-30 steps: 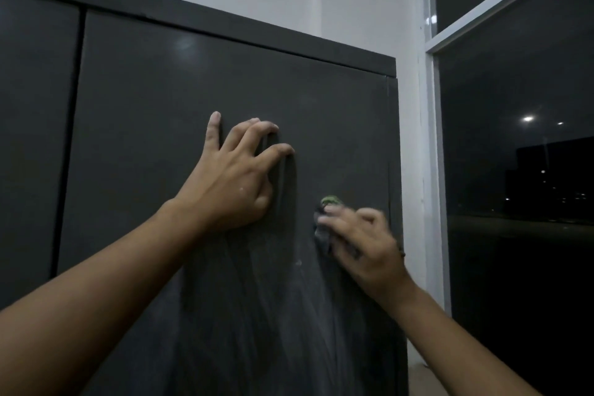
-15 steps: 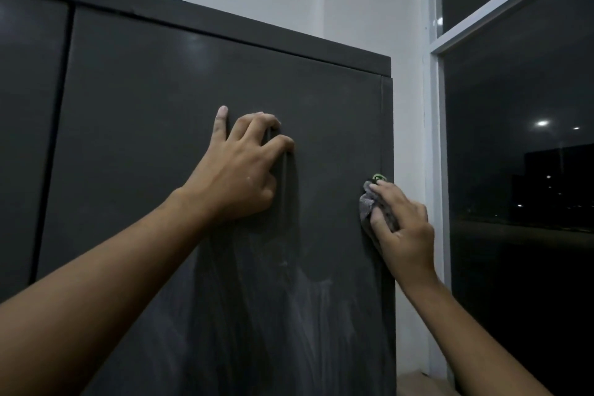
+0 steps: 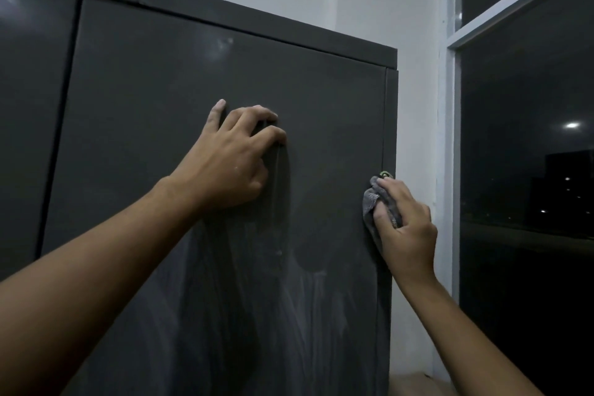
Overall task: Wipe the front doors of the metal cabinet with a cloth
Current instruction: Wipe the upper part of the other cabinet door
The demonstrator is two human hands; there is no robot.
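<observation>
A dark grey metal cabinet fills the view, its right door (image 3: 180, 80) in front of me and a second door (image 3: 29, 106) at the far left. My left hand (image 3: 231, 157) rests against the middle of the right door, fingertips bent onto the panel, holding nothing. My right hand (image 3: 405, 225) grips a crumpled grey cloth (image 3: 369, 202) with a green bit at its top and presses it against the door's right edge. Pale dusty wipe streaks (image 3: 289, 305) cover the door's lower half.
A white wall (image 3: 414, 10) stands right behind and beside the cabinet. A white-framed window (image 3: 451, 138) with dark glass lies close on the right, leaving a narrow gap by the cabinet's right side. The cabinet's top edge (image 3: 257, 26) runs above the hands.
My right hand slid the cloth rightwards and upwards, from the door's middle right to its right edge. My left hand stayed pressed on the door.
</observation>
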